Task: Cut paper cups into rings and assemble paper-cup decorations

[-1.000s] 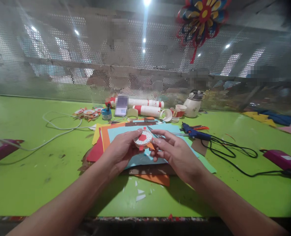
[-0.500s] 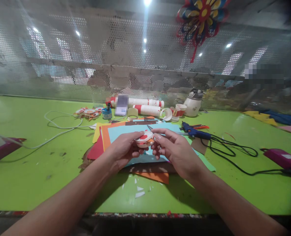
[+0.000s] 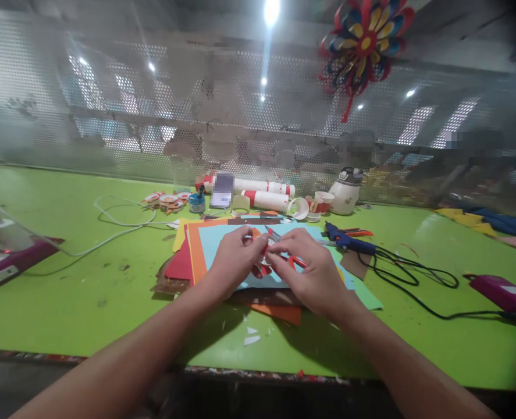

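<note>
Between my hands is a small round paper craft piece (image 3: 264, 257), white and red with orange bits, partly hidden by my fingers. My left hand (image 3: 237, 255) grips it from the left, thumb against its face. The thumb and fingertips of my right hand (image 3: 308, 263) pinch at its right edge. Scissors (image 3: 296, 261) with orange-red handles lie on the light blue paper (image 3: 212, 238), partly covered by my right hand. Beneath that sheet is a stack of coloured sheets, among them red paper (image 3: 180, 261) and orange paper (image 3: 194, 235).
At the back are similar round craft pieces (image 3: 170, 201), a blue bottle (image 3: 197, 202), a phone (image 3: 221, 192), stacked paper cups (image 3: 266, 199) and a white flask (image 3: 345, 192). A blue glue gun (image 3: 349, 237) with a black cord lies right. Purple power strips (image 3: 13, 265) flank the green table (image 3: 87, 314).
My hands have turned the craft piece from lying nearly flat to a more upright tilt and closed in around it. The scissors' handles now show. The camera view has shifted slightly.
</note>
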Action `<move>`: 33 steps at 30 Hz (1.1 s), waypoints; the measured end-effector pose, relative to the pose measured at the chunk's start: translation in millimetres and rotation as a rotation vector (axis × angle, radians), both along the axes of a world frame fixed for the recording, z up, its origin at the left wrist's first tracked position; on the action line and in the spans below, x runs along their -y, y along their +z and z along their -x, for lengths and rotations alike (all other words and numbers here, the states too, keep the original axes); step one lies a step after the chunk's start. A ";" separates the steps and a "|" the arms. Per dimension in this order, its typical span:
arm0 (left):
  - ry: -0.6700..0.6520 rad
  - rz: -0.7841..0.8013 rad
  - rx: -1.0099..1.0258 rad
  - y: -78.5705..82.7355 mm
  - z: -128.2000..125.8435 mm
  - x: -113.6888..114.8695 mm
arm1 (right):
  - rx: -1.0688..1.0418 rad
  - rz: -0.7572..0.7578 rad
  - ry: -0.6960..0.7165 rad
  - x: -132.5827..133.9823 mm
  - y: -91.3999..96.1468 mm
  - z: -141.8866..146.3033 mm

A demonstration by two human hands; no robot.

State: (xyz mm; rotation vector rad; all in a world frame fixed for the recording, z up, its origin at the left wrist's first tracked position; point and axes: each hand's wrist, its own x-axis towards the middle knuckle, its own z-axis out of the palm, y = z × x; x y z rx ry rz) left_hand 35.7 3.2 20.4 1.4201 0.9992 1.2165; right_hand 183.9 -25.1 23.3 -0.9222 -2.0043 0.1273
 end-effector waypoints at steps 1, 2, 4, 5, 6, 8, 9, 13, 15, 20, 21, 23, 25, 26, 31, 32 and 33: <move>-0.032 -0.004 0.010 0.8 -0.8 2.0 | 0.048 -0.031 0.003 -0.3 -1.1 0.4; -0.061 -0.003 0.028 1.7 -1.2 3.9 | 0.091 -0.063 -0.003 -0.6 -1.5 0.5; -0.096 -0.007 0.081 4.1 -0.8 7.6 | 0.147 -0.125 -0.030 -0.3 -0.5 -0.2; -0.103 -0.021 0.112 5.4 -0.1 9.2 | 0.161 -0.150 -0.041 0.3 0.7 -0.7; -0.109 -0.039 0.144 6.9 0.7 10.7 | 0.169 -0.172 -0.047 1.1 2.1 -1.3; -0.142 -0.076 0.199 9.6 2.6 13.0 | 0.181 -0.216 -0.055 3.0 4.4 -2.4; -0.167 -0.092 0.215 10.6 3.6 13.9 | 0.181 -0.241 -0.059 3.9 5.0 -2.7; -0.229 -0.156 0.228 12.3 6.1 16.0 | 0.166 -0.373 -0.087 6.3 3.3 -2.5; -0.227 -0.185 0.209 12.2 6.4 16.7 | 0.162 -0.422 -0.116 7.3 1.4 -1.8; -0.232 -0.257 0.155 11.3 5.0 19.0 | 0.178 -0.410 -0.208 10.7 -0.9 1.0; -0.242 -0.271 0.155 11.3 4.7 19.4 | 0.177 -0.407 -0.211 11.1 -1.0 1.5; -0.259 -0.281 0.161 11.5 4.5 19.8 | 0.164 -0.414 -0.201 11.2 -1.2 2.0; -0.257 -0.259 0.178 12.3 5.3 19.3 | 0.139 -0.421 -0.183 10.5 -1.5 2.1; -0.253 -0.237 0.192 12.9 6.2 18.8 | 0.123 -0.424 -0.175 10.0 -1.6 2.0; -0.281 -0.174 0.218 17.1 14.3 14.4 | 0.046 -0.450 -0.099 8.3 -1.5 2.5; -0.299 -0.180 0.212 18.1 16.3 13.9 | 0.031 -0.454 -0.075 8.5 -1.1 2.9; -0.320 -0.188 0.204 19.2 18.2 13.5 | 0.017 -0.456 -0.047 8.9 -0.6 3.5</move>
